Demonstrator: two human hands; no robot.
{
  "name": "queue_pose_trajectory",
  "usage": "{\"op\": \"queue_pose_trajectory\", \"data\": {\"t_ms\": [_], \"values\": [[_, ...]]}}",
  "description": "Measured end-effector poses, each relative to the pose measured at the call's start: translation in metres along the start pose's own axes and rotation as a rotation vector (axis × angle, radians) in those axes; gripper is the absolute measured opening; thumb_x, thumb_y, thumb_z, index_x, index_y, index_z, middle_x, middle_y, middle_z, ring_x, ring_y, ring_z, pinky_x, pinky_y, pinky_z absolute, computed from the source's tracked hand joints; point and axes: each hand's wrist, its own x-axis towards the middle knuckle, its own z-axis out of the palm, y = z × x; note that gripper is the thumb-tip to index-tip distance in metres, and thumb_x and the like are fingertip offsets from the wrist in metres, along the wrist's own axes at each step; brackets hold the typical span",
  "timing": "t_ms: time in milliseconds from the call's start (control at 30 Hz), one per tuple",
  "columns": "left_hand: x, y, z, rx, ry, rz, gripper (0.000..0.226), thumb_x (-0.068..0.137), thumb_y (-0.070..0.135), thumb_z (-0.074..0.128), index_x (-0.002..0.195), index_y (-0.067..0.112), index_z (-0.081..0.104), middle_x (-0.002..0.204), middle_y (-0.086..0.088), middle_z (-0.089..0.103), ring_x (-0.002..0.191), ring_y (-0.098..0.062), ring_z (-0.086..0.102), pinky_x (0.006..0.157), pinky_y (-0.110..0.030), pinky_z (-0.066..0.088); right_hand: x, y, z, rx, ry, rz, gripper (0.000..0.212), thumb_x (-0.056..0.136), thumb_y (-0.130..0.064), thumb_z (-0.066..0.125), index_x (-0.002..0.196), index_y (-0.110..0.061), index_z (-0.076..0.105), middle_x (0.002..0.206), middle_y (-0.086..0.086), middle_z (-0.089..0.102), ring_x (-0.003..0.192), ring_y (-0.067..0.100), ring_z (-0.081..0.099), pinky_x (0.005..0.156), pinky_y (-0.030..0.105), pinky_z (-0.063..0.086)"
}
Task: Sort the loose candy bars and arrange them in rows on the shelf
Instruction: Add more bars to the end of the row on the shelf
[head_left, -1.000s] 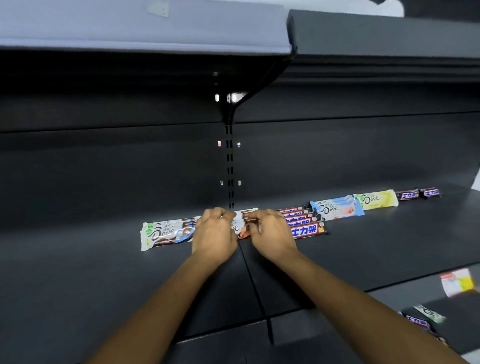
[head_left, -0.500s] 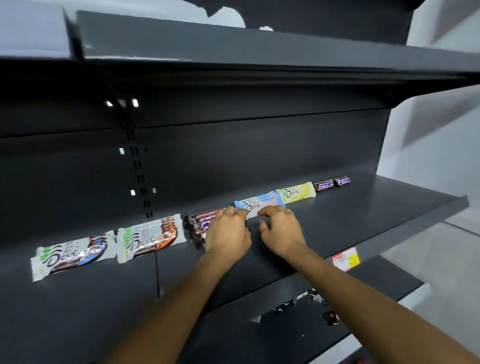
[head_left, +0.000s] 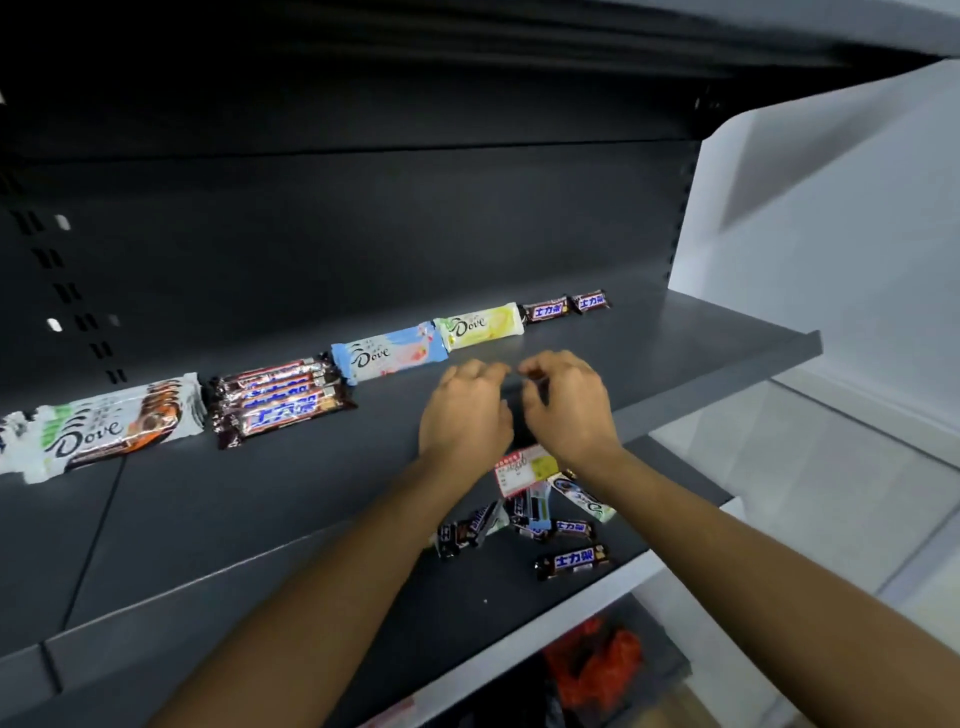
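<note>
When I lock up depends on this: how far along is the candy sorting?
Done: a row at the back of the upper shelf: white Dove bars, stacked Snickers, blue Dove, yellow Dove, two small Snickers. In hand: nothing; the left hand and right hand hover empty, fingers loosely curled. Left: a loose pile of bars on the lower shelf.

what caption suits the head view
Left hand and right hand hover over a dark grey metal shelf lined with wrapped candy bars.

Shelf (head_left: 701, 353), back row, left to right: Dove stack (head_left: 104, 426), slim-bar stack (head_left: 280, 402), two single Dove bars (head_left: 389, 353), two mini bars (head_left: 563, 306). Lower shelf (head_left: 467, 613) beneath: loose bar pile (head_left: 524, 519).
</note>
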Motion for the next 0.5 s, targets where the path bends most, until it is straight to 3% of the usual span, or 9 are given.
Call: {"op": "queue_pose_trajectory", "data": {"t_ms": [100, 300, 400, 500], "values": [[-0.004, 0.017, 0.012, -0.016, 0.002, 0.069, 0.041, 0.088, 0.014, 0.051, 0.129, 0.019, 0.052, 0.126, -0.002, 0.054, 0.116, -0.022, 0.045, 0.094, -0.03, 0.037, -0.011, 0.019, -0.007, 0.0, 0.047, 0.014, 0.02, 0.085, -0.007, 0.053, 0.101, -0.011, 0.065, 0.102, 0.009, 0.062, 0.097, 0.025, 0.056, 0.081, 0.027, 0.04], [-0.025, 0.043, 0.038, -0.16, 0.072, 0.306, 0.036, 0.077, -0.003, 0.057, 0.11, 0.01, 0.063, 0.102, -0.009, 0.063, 0.093, -0.029, 0.054, 0.079, -0.042, 0.048, -0.041, 0.056, -0.018, -0.009, 0.155, 0.088, 0.01, 0.084, -0.005, 0.053, 0.088, -0.01, 0.06, 0.086, 0.006, 0.059, 0.08, 0.022, 0.053, 0.066, 0.023, 0.031], [-0.045, 0.047, 0.056, -0.185, 0.078, 0.421, 0.04, 0.07, -0.008, 0.059, 0.104, 0.01, 0.065, 0.092, -0.007, 0.064, 0.085, -0.028, 0.056, 0.074, -0.035, 0.048, -0.062, 0.072, -0.015, 0.004, 0.194, 0.148, 0.009, 0.083, -0.004, 0.052, 0.084, -0.012, 0.057, 0.08, -0.001, 0.054, 0.075, 0.017, 0.049, 0.063, 0.024, 0.032], [-0.058, 0.044, 0.076, -0.181, 0.07, 0.489, 0.04, 0.067, -0.01, 0.058, 0.101, 0.008, 0.067, 0.088, -0.008, 0.065, 0.08, -0.028, 0.058, 0.074, -0.029, 0.042, -0.08, 0.092, -0.006, 0.023, 0.201, 0.227, 0.008, 0.084, -0.004, 0.052, 0.086, -0.01, 0.057, 0.084, 0.004, 0.058, 0.077, 0.021, 0.054, 0.065, 0.029, 0.041]]}}
